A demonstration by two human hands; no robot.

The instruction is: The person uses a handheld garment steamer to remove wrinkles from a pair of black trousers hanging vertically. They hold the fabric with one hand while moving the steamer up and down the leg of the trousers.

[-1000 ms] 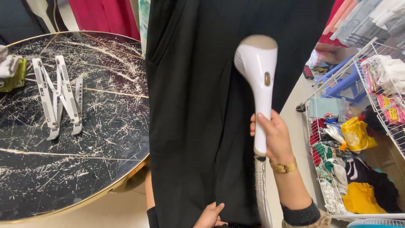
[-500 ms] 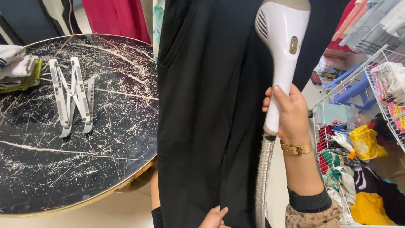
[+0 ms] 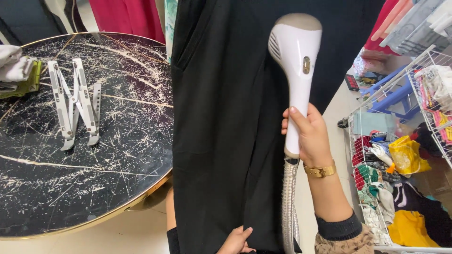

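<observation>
A black garment (image 3: pixel 230 117) hangs upright in the middle of the head view. My right hand (image 3: pixel 308 134) grips the handle of a white garment steamer (image 3: pixel 296 56), whose head rests against the upper part of the cloth. A braided hose (image 3: pixel 289 207) drops from the handle. A gold bracelet sits on that wrist. My left hand (image 3: pixel 237 241) pinches the bottom edge of the black garment at the lower edge of the frame; only its fingers and part of the forearm show.
A round black marble table with a gold rim (image 3: pixel 70 141) stands to the left, bearing a white folding stand (image 3: pixel 75 101) and folded cloths (image 3: pixel 16 70). White wire baskets (image 3: pixel 400 155) with several coloured clothes stand to the right. Red fabric (image 3: pixel 127 16) hangs behind.
The steamer rose from the middle of the garment to its upper part, then settled slightly lower. My left hand has kept hold of the bottom edge.
</observation>
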